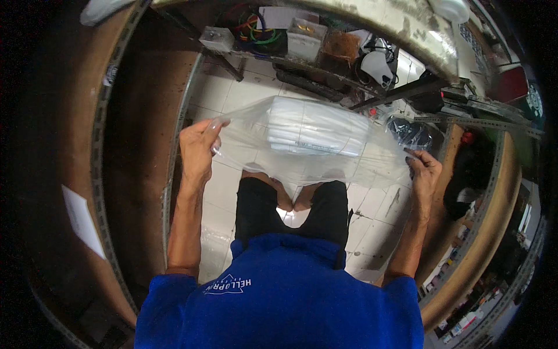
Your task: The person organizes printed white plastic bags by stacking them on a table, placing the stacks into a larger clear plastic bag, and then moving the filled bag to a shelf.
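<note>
A large clear plastic bag (250, 139) is stretched between my hands in front of my legs. Inside it lies a white bundle (317, 125), which looks like folded or rolled white plastic with a line of small dark print. My left hand (199, 148) pinches the bag's left end between thumb and fingers. At the right end, my right hand (424, 167) is closed on the gathered film, its fingertips partly hidden by the plastic. The bag hangs off the floor, level with my knees or above.
Brown shelves with slotted metal edges stand at my left (102, 151) and right (494, 209). Ahead, a low shelf holds a clear box (306, 38), coloured cords (258, 32) and a white mask-like item (376, 67). White floor tiles (247, 93) show below.
</note>
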`<state>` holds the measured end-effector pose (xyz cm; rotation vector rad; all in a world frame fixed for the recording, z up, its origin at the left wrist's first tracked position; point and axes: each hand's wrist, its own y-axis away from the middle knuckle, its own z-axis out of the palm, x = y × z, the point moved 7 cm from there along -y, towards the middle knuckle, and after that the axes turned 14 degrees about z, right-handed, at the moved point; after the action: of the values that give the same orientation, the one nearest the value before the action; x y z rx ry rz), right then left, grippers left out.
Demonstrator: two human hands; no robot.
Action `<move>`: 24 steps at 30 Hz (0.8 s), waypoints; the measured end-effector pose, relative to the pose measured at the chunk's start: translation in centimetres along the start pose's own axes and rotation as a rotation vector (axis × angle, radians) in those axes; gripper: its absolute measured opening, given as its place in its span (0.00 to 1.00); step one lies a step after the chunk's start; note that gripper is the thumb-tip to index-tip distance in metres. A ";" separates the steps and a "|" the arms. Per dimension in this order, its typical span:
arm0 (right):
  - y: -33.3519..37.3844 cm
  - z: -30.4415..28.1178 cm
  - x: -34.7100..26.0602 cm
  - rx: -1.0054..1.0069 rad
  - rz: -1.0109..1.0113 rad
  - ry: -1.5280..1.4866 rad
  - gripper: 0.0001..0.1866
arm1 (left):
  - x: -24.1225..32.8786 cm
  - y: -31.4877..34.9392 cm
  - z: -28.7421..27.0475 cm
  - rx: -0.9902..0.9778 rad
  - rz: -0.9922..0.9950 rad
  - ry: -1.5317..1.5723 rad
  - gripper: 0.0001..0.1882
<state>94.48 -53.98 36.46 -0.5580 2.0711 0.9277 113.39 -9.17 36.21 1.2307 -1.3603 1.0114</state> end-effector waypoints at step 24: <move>-11.3 9.5 14.7 0.347 -0.191 0.037 0.09 | -24.7 -8.5 6.9 -0.161 0.120 0.112 0.12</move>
<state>97.54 -54.96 15.85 -0.5754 2.1066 0.4373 120.44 -13.28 10.44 0.9691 -1.4122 1.0174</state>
